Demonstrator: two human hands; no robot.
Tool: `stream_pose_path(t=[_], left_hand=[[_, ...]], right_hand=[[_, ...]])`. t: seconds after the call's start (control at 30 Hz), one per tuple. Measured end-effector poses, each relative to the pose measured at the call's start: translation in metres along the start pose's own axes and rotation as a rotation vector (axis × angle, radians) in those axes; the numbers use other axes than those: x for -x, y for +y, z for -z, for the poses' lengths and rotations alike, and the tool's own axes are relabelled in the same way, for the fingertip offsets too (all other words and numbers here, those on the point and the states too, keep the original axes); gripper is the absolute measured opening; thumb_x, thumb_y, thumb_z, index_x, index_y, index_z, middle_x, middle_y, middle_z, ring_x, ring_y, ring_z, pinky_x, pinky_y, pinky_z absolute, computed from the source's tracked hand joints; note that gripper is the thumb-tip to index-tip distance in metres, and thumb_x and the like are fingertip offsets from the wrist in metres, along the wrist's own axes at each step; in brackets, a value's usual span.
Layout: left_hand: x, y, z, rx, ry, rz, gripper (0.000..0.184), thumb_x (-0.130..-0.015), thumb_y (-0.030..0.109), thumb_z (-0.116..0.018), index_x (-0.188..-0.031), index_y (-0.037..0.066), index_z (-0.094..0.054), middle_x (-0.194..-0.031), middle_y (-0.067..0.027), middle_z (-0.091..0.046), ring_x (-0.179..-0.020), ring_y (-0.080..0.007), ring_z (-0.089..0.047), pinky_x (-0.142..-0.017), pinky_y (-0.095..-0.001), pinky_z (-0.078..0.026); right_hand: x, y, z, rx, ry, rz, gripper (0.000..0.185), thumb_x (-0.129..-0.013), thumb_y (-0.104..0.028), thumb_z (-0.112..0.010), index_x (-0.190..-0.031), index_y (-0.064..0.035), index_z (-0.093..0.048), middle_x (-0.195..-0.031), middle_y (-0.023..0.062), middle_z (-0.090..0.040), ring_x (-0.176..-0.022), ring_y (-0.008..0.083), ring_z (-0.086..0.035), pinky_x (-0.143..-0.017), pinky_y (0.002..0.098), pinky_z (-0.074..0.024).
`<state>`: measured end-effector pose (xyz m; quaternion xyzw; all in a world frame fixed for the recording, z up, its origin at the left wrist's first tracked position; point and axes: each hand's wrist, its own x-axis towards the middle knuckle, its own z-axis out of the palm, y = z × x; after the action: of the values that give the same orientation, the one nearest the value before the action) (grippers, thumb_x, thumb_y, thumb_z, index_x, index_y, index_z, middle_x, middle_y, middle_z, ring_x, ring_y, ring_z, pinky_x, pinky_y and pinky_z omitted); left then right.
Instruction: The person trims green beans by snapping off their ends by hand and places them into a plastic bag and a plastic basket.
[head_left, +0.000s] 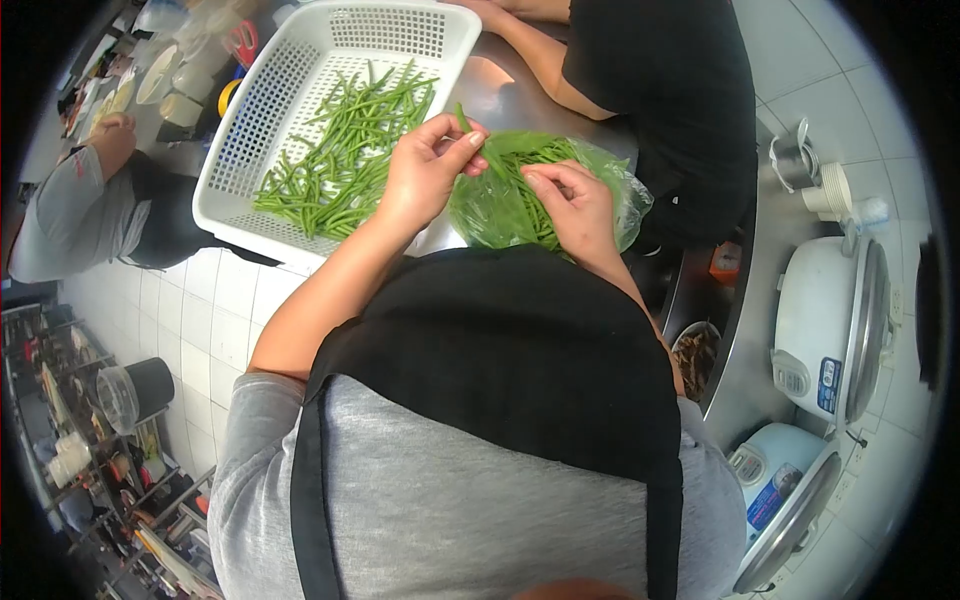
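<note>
My left hand (428,168) is closed, pinching a green bean (462,117) between thumb and fingers; the bean's tip sticks up past them. It is between the white basket (459,45) and a clear plastic bag (630,205). Cut green beans (345,150) lie loose across the basket's floor. Inside the open bag are more green beans (545,155), in a dense bundle. Over the bag's right part, my right hand (578,208) has its thumb and fingertips together. Whatever may be between those fingertips is too small to make out.
A co-worker in black (665,90) stands beyond the bag, forearms on the metal counter. Another person in a grey sleeve (75,205) works at the left. Rice cookers (815,320) and stacked cups (832,190) line the right side. A shelf rack (110,450) stands lower left.
</note>
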<state>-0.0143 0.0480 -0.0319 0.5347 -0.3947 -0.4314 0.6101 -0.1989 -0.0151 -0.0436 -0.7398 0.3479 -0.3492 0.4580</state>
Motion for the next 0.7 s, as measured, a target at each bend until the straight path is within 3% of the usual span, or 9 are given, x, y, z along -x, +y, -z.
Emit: stream_pose_path(t=[0.1, 0.23, 0.33, 0.37, 0.5, 0.57, 0.7], left_hand=[[0.0, -0.007, -0.003, 0.09, 0.022, -0.03, 0.011, -0.09, 0.01, -0.059, -0.093, -0.001, -0.059, -0.076, -0.0033, -0.063, -0.068, -0.008, -0.06, -0.064, -0.0212, -0.05], [0.006, -0.012, 0.005, 0.036, 0.009, -0.045, 0.011, -0.086, 0.009, -0.063, -0.094, 0.001, -0.061, -0.076, -0.0047, -0.065, -0.068, -0.0091, -0.061, -0.065, -0.0225, -0.049], [0.013, -0.007, 0.006, -0.326, -0.071, -0.056, 0.012, -0.082, 0.007, -0.066, -0.093, 0.003, -0.064, -0.075, -0.0048, -0.066, -0.068, -0.0097, -0.061, -0.064, -0.0243, -0.049], [0.016, -0.003, 0.004, -0.445, -0.15, 0.019, 0.015, -0.084, 0.0, -0.062, -0.099, 0.0, -0.062, -0.081, -0.0034, -0.065, -0.072, -0.0065, -0.059, -0.069, -0.022, -0.048], [0.021, -0.013, -0.011, -0.311, -0.321, 0.109, 0.013, -0.087, 0.002, -0.06, -0.1, 0.0, -0.06, -0.083, -0.0062, -0.066, -0.081, -0.0085, -0.061, -0.074, -0.0242, -0.048], [0.021, -0.009, -0.011, -0.059, -0.283, 0.136, 0.014, -0.088, 0.003, -0.058, -0.101, 0.0, -0.058, -0.086, -0.0081, -0.067, -0.082, -0.0107, -0.062, -0.077, -0.0252, -0.049], [0.014, 0.0, 0.004, 0.221, -0.091, 0.053, 0.012, -0.091, 0.008, -0.055, -0.101, 0.001, -0.055, -0.095, -0.0129, -0.067, -0.084, -0.0167, -0.064, -0.08, -0.0286, -0.05]], right_hand=[[0.001, 0.004, -0.005, 0.024, -0.069, 0.051, 0.012, -0.081, -0.01, -0.067, -0.09, -0.0015, -0.068, -0.08, 0.0066, -0.061, -0.069, 0.0132, -0.057, -0.062, 0.0252, -0.0455], [-0.005, 0.005, -0.005, 0.073, -0.031, 0.132, 0.009, -0.082, -0.007, -0.064, -0.085, 0.0009, -0.063, -0.08, 0.007, -0.06, -0.071, 0.0139, -0.057, -0.062, 0.0256, -0.0456], [-0.01, 0.004, 0.002, 0.062, 0.051, 0.165, 0.007, -0.082, -0.005, -0.062, -0.084, 0.0013, -0.062, -0.081, 0.006, -0.059, -0.072, 0.013, -0.056, -0.065, 0.0247, -0.0447], [-0.011, 0.001, 0.003, 0.056, 0.074, 0.178, 0.006, -0.082, -0.004, -0.062, -0.084, 0.0014, -0.061, -0.081, 0.0056, -0.059, -0.072, 0.0126, -0.055, -0.066, 0.0244, -0.0443], [-0.013, -0.009, -0.011, -0.19, 0.056, 0.235, 0.005, -0.081, -0.002, -0.061, -0.085, 0.0012, -0.061, -0.081, 0.0046, -0.058, -0.071, 0.0116, -0.052, -0.067, 0.0238, -0.0428], [-0.012, -0.012, -0.011, -0.322, 0.073, 0.181, 0.006, -0.081, -0.002, -0.062, -0.086, 0.0015, -0.06, -0.081, 0.0049, -0.058, -0.072, 0.0115, -0.052, -0.067, 0.0241, -0.0427], [-0.012, -0.013, 0.007, 0.025, 0.092, 0.27, 0.007, -0.08, -0.003, -0.065, -0.084, 0.0007, -0.062, -0.079, 0.0064, -0.059, -0.07, 0.0139, -0.053, -0.066, 0.0247, -0.043]])
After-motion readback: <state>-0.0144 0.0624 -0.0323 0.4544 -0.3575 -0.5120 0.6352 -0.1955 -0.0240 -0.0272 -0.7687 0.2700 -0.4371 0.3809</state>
